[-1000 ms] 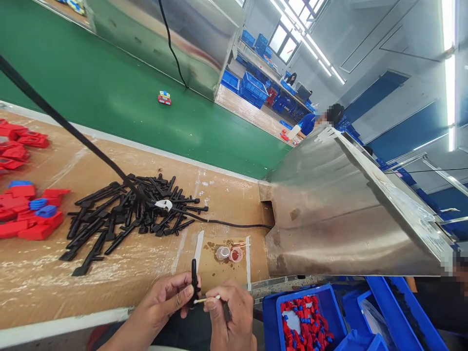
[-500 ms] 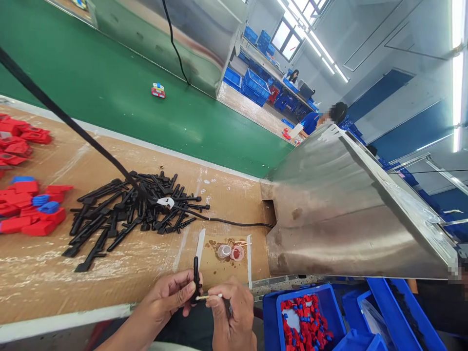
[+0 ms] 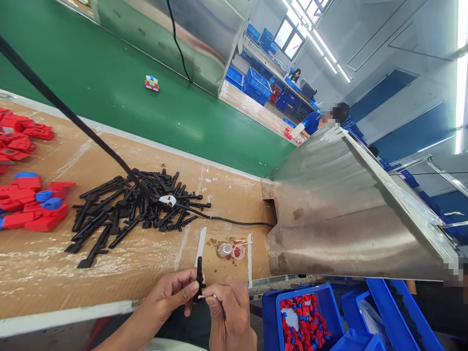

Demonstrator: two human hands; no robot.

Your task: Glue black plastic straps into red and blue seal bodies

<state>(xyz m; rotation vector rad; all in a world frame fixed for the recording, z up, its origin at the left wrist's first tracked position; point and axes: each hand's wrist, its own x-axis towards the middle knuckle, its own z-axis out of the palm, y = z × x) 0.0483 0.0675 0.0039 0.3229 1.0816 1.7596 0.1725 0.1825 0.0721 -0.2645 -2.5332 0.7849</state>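
My left hand (image 3: 175,292) is closed around a black toy gun (image 3: 199,269), held upright near the table's front edge. Between the thumb and forefinger of my right hand (image 3: 232,307) is a cotton swab (image 3: 201,296), mostly hidden by the fingers. Its tip touches the lower part of the toy gun. Beyond my hands, two small cups stand on a stained patch of cardboard: a clear cup (image 3: 225,250) and a cup with red contents (image 3: 238,252). A heap of similar black toy guns (image 3: 120,207) lies to the left.
Red and blue plastic parts (image 3: 32,202) are piled at far left. A black cable (image 3: 234,223) crosses the cardboard into a metal panel (image 3: 340,214) on the right. Below it stands a blue bin (image 3: 329,302) of red parts. A small toy (image 3: 151,83) sits on the green surface (image 3: 120,97).
My right hand has turned slightly and closed in on the toy gun, so less of the cotton swab shows. The toy gun stays in my left hand. The view has shifted slightly.
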